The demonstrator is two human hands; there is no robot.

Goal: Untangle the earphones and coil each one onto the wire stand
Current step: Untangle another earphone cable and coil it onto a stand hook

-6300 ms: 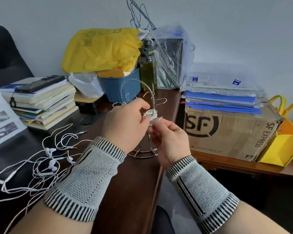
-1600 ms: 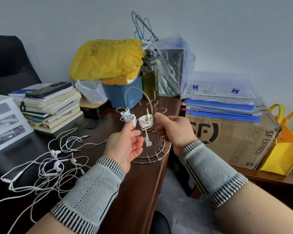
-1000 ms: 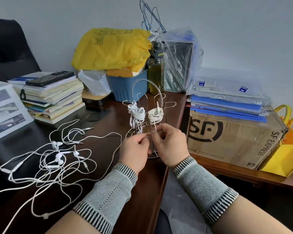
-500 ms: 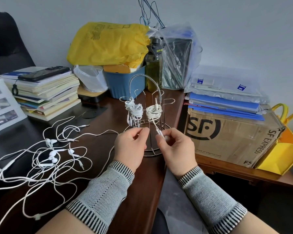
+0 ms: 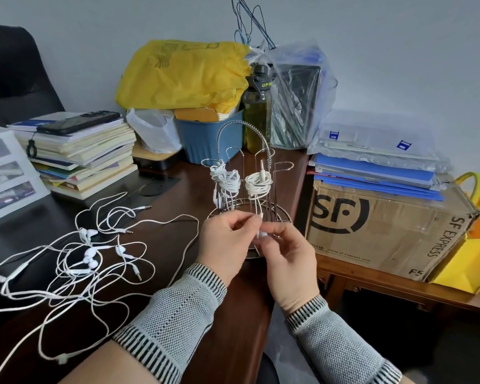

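A wire stand [image 5: 281, 165] with an arched handle sits on the dark wooden desk [image 5: 161, 245]. Two coiled white earphones hang on its hooks, one on the left [image 5: 225, 180] and one on the right [image 5: 258, 183]. From the right coil a loose end runs down to my hands. My left hand [image 5: 224, 242] and my right hand [image 5: 287, 257] meet in front of the stand's base, and both pinch that loose end with its earbud [image 5: 262, 233]. A tangle of white earphones [image 5: 86, 253] lies on the desk to the left.
A stack of books [image 5: 81, 159] with a phone on top sits at the left. A blue bin [image 5: 208, 137], a yellow bag, a dark bottle [image 5: 257, 112] and a plastic-wrapped item stand behind the stand. A cardboard box [image 5: 385, 231] with folders is at the right.
The right coil now sits wound on the stand. My hands came down from the hooks to the stand's base, closed on the dangling end and moved slightly apart along it.
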